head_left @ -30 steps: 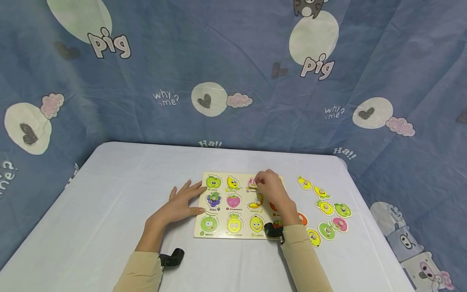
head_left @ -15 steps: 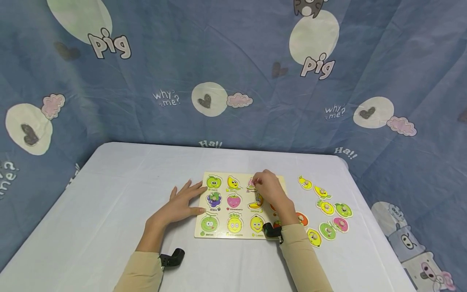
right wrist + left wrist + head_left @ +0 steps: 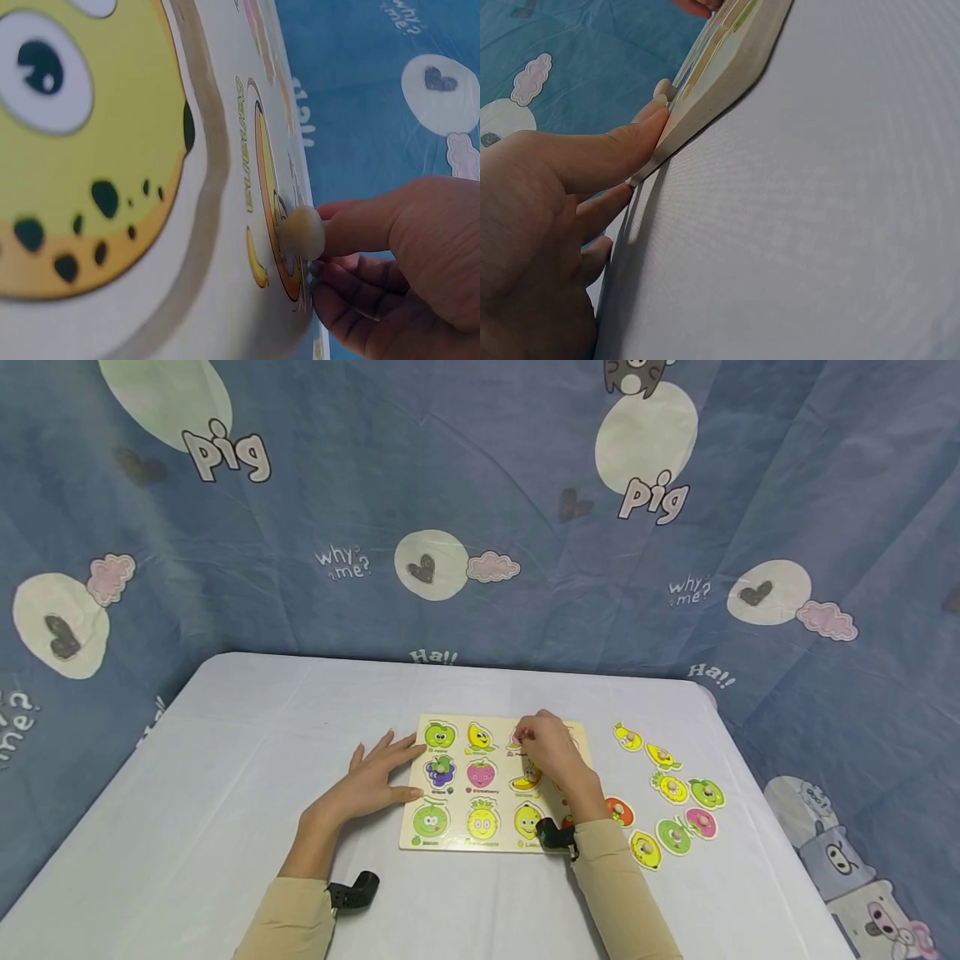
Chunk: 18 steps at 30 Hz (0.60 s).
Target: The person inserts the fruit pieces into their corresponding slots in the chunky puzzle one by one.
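Note:
The wooden fruit puzzle board [image 3: 460, 843] lies flat on the white table. My left hand [image 3: 365, 787] has its fingers spread, fingertips resting at the board's left edge; in the left wrist view the thumb [image 3: 615, 154] touches that edge. Over the top row my right hand [image 3: 551, 745] pinches a pink peach puzzle piece [image 3: 517, 737] at its slot, and the fingers cover most of it. Just below is the banana piece [image 3: 528, 777], set in the board; its round knob [image 3: 302, 233] stands in front of the right fingertips in the right wrist view. A grape piece [image 3: 439, 770] sits in the board's middle row.
Several loose fruit pieces lie right of the board, among them a lemon [image 3: 645, 850], a pineapple [image 3: 670, 787] and a red-orange piece [image 3: 619, 811] beside the right forearm. A blue patterned cloth [image 3: 480, 485] hangs behind the white tabletop [image 3: 262, 735].
My right hand has shifted slightly left over the peach slot with the pink piece at its fingertips. The left hand stays at the board's edge.

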Motion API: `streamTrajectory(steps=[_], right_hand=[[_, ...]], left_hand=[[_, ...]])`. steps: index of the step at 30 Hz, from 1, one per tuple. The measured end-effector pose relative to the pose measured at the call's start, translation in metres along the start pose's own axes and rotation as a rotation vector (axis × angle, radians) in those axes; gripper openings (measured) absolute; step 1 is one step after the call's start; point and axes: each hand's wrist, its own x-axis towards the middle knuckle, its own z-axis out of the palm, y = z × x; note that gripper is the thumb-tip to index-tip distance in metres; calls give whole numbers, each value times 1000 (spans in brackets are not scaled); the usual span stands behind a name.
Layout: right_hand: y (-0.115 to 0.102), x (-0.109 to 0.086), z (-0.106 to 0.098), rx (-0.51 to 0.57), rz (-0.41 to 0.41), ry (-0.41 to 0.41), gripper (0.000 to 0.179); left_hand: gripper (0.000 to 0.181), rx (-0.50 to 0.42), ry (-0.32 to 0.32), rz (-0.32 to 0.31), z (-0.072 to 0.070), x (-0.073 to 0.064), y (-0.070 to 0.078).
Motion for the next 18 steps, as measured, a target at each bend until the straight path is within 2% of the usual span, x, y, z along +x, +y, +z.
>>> streamTrajectory(steps=[12, 18], right_hand=[[1, -1, -3, 9, 8, -16, 17], [0, -2, -3, 25, 40, -40, 14]], left_hand=[[78, -14, 1, -4, 0, 0, 2], [78, 2, -1, -8, 0, 0, 0]])
